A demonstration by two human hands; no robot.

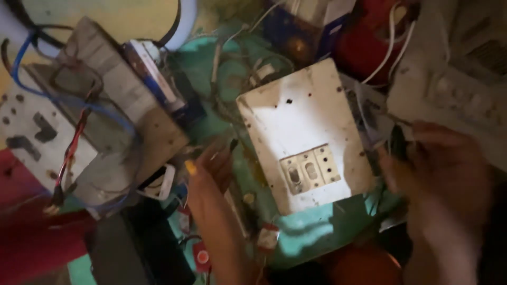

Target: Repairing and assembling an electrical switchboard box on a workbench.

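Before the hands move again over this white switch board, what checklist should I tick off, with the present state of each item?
1. White switch board lies flat, face up on the green surface: ok.
2. Board free of both hands: ok; neither touches it.
3. Left hand grip: it pinches a thin dark tool beside the board's left edge, hold looks light: cannot tell.
4. Right hand grip: fingers curl round something dark at the board's right edge, blurred: cannot tell.
5. Loose wires kept off the board: not ok; they crowd its top and right edges.
6. Switch module seated in its cut-out: ok.
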